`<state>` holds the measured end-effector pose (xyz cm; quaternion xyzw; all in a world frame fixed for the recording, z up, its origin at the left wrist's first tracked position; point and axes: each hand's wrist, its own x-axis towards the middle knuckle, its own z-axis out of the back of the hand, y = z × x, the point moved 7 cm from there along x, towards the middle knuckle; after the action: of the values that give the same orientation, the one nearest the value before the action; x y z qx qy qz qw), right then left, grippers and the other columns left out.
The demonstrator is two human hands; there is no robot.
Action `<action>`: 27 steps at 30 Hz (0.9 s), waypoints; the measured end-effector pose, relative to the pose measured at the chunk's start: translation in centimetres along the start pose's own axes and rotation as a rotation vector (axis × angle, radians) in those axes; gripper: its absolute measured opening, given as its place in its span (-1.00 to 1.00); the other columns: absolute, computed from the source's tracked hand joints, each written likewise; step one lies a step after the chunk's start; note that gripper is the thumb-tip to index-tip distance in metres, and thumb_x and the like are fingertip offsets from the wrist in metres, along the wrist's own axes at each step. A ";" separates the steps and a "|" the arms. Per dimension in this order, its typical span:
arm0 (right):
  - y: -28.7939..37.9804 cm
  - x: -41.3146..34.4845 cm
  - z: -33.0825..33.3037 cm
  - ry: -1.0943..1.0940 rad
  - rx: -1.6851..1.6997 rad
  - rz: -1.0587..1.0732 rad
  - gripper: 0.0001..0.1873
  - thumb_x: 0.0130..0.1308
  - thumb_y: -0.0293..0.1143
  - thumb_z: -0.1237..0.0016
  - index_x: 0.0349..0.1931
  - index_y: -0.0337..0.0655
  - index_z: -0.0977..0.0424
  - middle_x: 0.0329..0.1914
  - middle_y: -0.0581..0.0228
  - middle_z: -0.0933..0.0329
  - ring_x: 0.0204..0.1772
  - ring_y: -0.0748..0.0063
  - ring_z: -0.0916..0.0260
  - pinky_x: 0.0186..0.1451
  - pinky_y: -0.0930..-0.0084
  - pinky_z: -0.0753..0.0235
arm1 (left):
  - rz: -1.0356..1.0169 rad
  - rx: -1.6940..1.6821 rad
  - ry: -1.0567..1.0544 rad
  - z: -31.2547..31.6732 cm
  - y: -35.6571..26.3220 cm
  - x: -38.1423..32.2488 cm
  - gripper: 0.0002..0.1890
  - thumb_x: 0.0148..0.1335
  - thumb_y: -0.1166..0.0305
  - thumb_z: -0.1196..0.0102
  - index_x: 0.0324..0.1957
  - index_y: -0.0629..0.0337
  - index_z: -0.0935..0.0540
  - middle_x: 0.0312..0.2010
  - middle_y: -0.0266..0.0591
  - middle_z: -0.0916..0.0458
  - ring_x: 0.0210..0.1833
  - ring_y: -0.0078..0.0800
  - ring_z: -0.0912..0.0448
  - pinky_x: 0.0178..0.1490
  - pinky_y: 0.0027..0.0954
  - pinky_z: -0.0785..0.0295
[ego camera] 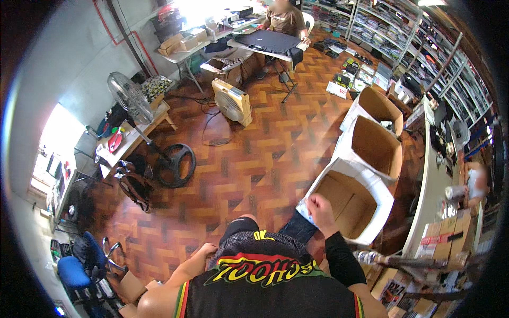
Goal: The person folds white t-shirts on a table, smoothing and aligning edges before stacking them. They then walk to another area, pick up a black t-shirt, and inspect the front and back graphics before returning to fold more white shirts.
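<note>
My right hand point(321, 212), with a black sleeve on the forearm, is curled at the near left rim of an open cardboard box point(350, 194). Something pale blue and white lies by its fingers, and dark blue cloth point(299, 227) hangs just below; whether the fingers grip either cannot be told. My left hand point(207, 249) rests low beside my left thigh, partly hidden at the hip, its fingers unclear. The box nearest me shows a bare brown inside. Behind it stand a second open box point(375, 147) and a third point(381, 105), which has something small and pale inside.
A box fan point(232, 102) and a pedestal fan point(131, 97) stand on the parquet floor. A seated person point(284, 22) is at a far table with black cloth point(266, 41). Another person point(475, 181) is beyond the long counter point(421, 190). A blue chair point(75, 272) stands lower left.
</note>
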<state>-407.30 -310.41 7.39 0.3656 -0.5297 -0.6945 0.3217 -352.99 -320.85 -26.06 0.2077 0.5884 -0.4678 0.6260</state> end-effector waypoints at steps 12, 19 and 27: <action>43.0 25.2 -0.6 1.129 0.786 0.970 -0.79 0.43 -0.35 -0.13 -0.18 -0.35 -0.68 -0.29 0.09 -0.60 -0.37 0.16 -0.52 -0.39 0.32 -0.42 | -0.745 0.955 -0.034 10.6 -50.4 16.2 -0.60 0.26 0.13 -0.03 -0.25 0.27 -0.75 -0.12 0.19 -0.72 0.02 0.04 -0.68 0.12 -0.11 -0.55; 42.6 42.2 7.0 1.035 0.884 0.953 -0.84 0.42 -0.36 -0.13 -0.09 -0.17 -0.68 -0.32 0.16 -0.55 -0.48 0.32 -0.42 -0.50 0.38 -0.30 | -0.631 0.707 -0.189 11.9 -86.1 21.4 -0.64 0.24 0.18 -0.10 -0.05 0.13 -0.76 -0.06 0.07 -0.73 0.08 -0.02 -0.68 0.21 -0.14 -0.54; 42.4 61.5 21.8 0.899 0.837 0.901 -0.77 0.39 -0.37 -0.15 0.04 -0.08 -0.61 -0.45 0.25 -0.51 -0.57 0.40 -0.34 -0.57 0.46 -0.17 | -0.508 0.639 -0.195 5.8 -103.1 28.2 -0.69 0.25 0.22 -0.10 -0.10 0.11 -0.78 -0.09 0.03 -0.75 0.05 -0.04 -0.69 0.13 -0.13 -0.57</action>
<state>-455.57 -360.65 42.06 0.4533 -0.6650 -0.0214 0.5932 -439.10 -384.27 -21.08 0.1945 0.3841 -0.7839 0.4474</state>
